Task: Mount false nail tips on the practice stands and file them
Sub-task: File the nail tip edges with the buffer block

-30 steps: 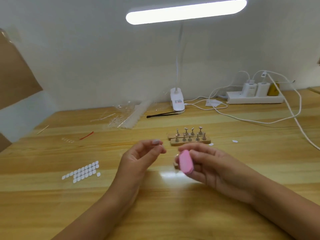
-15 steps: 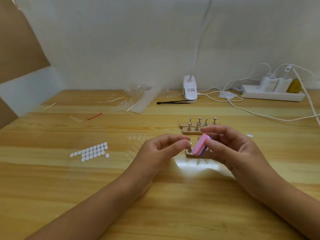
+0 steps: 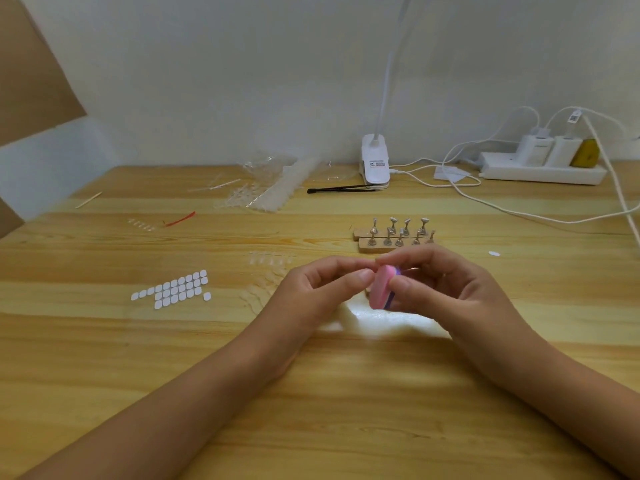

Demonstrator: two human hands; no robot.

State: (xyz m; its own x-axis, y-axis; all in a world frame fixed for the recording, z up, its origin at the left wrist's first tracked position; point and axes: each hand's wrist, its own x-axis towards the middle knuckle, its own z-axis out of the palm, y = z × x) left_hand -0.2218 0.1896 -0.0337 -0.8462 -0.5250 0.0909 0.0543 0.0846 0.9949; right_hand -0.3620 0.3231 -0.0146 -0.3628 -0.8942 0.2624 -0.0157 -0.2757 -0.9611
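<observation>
Tabs (image 3: 173,289) are laid on the bench (image 3: 104,358), left. The left hand (image 3: 311,296) is pinched against the file (image 3: 381,287); what it holds cannot be told. The file is gripped by the right hand (image 3: 446,296), just in front of the stands (image 3: 394,237).

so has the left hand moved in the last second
Yes. The left hand has shifted right: its fingertips were left of the practice stands, and now lie in front of them, at the pink nail file in the right hand.

Bright and soft all over, with a shiny white glare on the table (image 3: 138,358) just below the right hand (image 3: 450,292). Fuzzy at the fingertips (image 3: 401,284), and bent round at the edges.
</observation>
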